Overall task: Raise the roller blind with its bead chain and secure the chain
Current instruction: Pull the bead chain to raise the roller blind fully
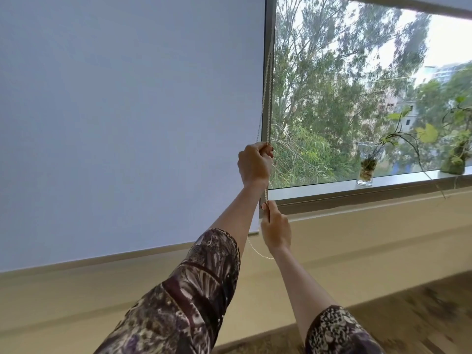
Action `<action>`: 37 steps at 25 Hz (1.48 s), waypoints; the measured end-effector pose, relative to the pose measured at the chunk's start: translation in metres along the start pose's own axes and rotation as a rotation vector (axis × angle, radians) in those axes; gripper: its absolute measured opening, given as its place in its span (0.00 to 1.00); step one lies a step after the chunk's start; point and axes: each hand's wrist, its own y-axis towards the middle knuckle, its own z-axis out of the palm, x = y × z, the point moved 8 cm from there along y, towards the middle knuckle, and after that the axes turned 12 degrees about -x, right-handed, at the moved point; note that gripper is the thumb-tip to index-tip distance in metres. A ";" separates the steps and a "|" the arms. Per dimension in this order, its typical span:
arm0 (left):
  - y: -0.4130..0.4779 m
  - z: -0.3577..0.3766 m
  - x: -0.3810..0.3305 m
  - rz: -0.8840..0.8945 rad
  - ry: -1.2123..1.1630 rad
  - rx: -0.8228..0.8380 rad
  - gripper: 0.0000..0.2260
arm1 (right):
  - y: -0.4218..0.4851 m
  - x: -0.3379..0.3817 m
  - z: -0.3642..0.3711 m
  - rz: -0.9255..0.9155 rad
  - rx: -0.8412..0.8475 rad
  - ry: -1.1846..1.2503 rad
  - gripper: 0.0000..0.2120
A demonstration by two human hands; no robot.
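A pale grey roller blind (pixel 127 111) covers the left window pane, its bottom edge hanging below the sill line. A white bead chain (pixel 265 80) runs down the blind's right edge beside the window frame. My left hand (pixel 255 163) is closed around the chain at mid height. My right hand (pixel 275 227) grips the same chain lower down, just under the sill. The chain's bottom loop (pixel 258 252) hangs slack between my forearms.
The right pane is uncovered and shows trees. A glass vase with a trailing plant (pixel 367 163) stands on the window sill (pixel 319 189), and another plant (pixel 456 159) sits at the far right. A beige wall lies below the sill, wooden floor at bottom right.
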 end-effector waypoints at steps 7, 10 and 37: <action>-0.018 -0.024 0.025 0.037 0.079 0.023 0.10 | 0.046 0.036 -0.031 0.098 -0.038 0.320 0.12; -0.033 -0.029 0.035 0.021 0.071 0.057 0.11 | 0.080 0.081 -0.051 0.089 -0.083 0.449 0.12; -0.060 -0.036 -0.052 -0.215 -0.395 0.234 0.12 | 0.044 0.097 -0.128 -0.023 -0.086 0.421 0.11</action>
